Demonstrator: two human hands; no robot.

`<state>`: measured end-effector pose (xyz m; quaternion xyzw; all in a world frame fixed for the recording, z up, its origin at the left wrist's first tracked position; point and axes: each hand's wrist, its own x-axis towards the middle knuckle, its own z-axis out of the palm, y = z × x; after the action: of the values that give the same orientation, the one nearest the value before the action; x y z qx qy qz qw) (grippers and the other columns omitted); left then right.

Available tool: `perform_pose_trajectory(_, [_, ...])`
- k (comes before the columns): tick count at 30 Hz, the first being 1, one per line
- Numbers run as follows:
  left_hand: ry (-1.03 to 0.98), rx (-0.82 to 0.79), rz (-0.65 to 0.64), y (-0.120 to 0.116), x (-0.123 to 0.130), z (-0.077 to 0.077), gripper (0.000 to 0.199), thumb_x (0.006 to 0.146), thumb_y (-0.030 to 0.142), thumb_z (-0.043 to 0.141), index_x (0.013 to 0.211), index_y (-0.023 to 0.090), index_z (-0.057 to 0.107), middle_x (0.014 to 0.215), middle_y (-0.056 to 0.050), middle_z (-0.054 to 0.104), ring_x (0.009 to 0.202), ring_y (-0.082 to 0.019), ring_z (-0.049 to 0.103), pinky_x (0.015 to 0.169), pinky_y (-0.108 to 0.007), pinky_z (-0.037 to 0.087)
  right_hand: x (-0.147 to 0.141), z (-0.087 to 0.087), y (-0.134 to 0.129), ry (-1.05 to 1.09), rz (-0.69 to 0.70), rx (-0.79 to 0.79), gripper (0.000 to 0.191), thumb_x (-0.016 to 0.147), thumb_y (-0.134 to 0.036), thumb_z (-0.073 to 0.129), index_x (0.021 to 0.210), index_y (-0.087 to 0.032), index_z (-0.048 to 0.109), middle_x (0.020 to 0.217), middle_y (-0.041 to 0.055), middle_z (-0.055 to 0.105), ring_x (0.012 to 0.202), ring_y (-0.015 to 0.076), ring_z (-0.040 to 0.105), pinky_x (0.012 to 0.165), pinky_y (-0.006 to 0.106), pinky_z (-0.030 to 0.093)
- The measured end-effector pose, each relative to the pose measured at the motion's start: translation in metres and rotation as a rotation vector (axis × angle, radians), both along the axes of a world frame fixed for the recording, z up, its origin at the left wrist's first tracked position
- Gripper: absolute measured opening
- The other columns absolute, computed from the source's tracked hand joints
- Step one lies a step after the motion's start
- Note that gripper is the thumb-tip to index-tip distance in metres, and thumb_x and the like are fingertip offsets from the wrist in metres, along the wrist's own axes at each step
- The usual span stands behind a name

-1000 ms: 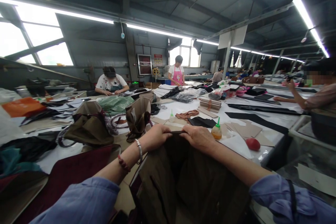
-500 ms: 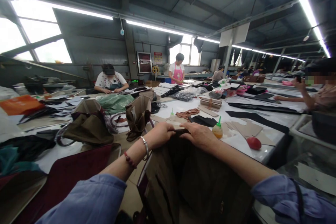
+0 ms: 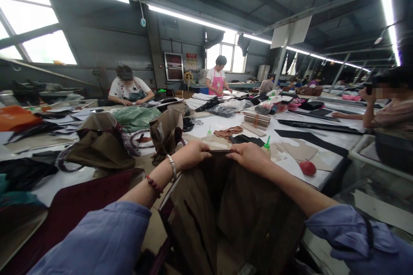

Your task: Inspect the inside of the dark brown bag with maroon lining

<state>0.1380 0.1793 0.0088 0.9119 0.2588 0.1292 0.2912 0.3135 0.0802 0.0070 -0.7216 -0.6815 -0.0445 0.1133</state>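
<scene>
both arms reach fwd; left hand [image 3: 193,154] & right hand [image 3: 250,156] pinch the far rim of an open brown bag [image 3: 232,215]; inside too dark to tell.

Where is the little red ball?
In the head view the red ball lies on the table to the right of the right hand, beside the tan card pieces and near the table's right edge.
</scene>
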Motion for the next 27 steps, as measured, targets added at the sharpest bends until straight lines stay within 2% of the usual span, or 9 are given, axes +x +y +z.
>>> perform_pose_trajectory(2, [0.008,-0.009,-0.002,0.002,-0.001,-0.001,0.026,0.068,0.029,0.049,0.08,0.013,0.065,0.071,-0.003,0.064,0.071,-0.018,0.053,0.064,-0.024,0.038,0.003,0.001,0.002,0.025,0.036,-0.017,0.021,0.08,-0.037,0.047,0.077,-0.024,0.062,0.073,0.0002,0.063,0.07,0.0167,0.057,0.058,0.023,0.035])
perform_pose_trajectory(4, [0.025,-0.021,-0.001,0.004,-0.001,-0.001,0.027,0.068,0.03,0.048,0.082,0.013,0.065,0.072,-0.003,0.064,0.071,-0.018,0.053,0.064,-0.024,0.038,0.007,0.003,0.002,0.055,0.051,-0.036,0.018,0.077,-0.036,0.051,0.085,-0.024,0.062,0.079,0.0007,0.064,0.075,0.0167,0.057,0.061,0.022,0.036])
perform_pose_trajectory(7, [0.056,-0.03,0.012,0.005,-0.002,-0.001,0.027,0.069,0.031,0.047,0.08,0.013,0.064,0.074,-0.003,0.063,0.072,-0.018,0.054,0.064,-0.023,0.038,0.013,0.007,0.001,0.07,-0.01,-0.084,0.026,0.074,-0.039,0.054,0.093,-0.022,0.061,0.087,0.0032,0.063,0.079,0.0182,0.056,0.063,0.022,0.037])
perform_pose_trajectory(11, [0.088,-0.013,0.035,0.006,-0.003,-0.001,0.025,0.069,0.032,0.048,0.074,0.013,0.063,0.071,-0.003,0.062,0.07,-0.018,0.053,0.061,-0.023,0.037,0.016,0.007,-0.001,0.04,-0.035,-0.152,0.029,0.079,-0.041,0.045,0.076,-0.019,0.064,0.073,0.0044,0.063,0.07,0.0172,0.057,0.056,0.022,0.035])
perform_pose_trajectory(18, [0.139,0.064,0.065,-0.003,-0.002,0.005,0.026,0.074,0.031,0.043,0.065,0.012,0.059,0.06,-0.003,0.056,0.061,-0.016,0.05,0.055,-0.022,0.033,0.014,0.003,-0.003,-0.025,0.011,-0.123,0.03,0.083,-0.038,0.039,0.076,-0.019,0.061,0.074,0.0046,0.063,0.071,0.0175,0.058,0.057,0.023,0.035])
perform_pose_trajectory(23, [0.151,0.146,0.085,-0.014,0.0,0.006,0.024,0.075,0.028,0.045,0.062,0.012,0.058,0.056,-0.003,0.052,0.058,-0.014,0.047,0.053,-0.022,0.031,0.01,-0.003,-0.011,-0.068,-0.021,0.022,0.025,0.083,-0.04,0.04,0.094,-0.024,0.055,0.083,0.0024,0.064,0.077,0.0197,0.058,0.058,0.024,0.034])
perform_pose_trajectory(27, [0.158,0.191,0.096,-0.025,-0.002,0.008,0.024,0.076,0.026,0.045,0.064,0.012,0.059,0.057,-0.003,0.053,0.059,-0.014,0.047,0.054,-0.022,0.031,0.003,-0.004,-0.015,-0.156,-0.03,0.082,0.028,0.086,-0.039,0.034,0.081,-0.023,0.056,0.072,0.0013,0.063,0.069,0.0184,0.059,0.053,0.024,0.032])
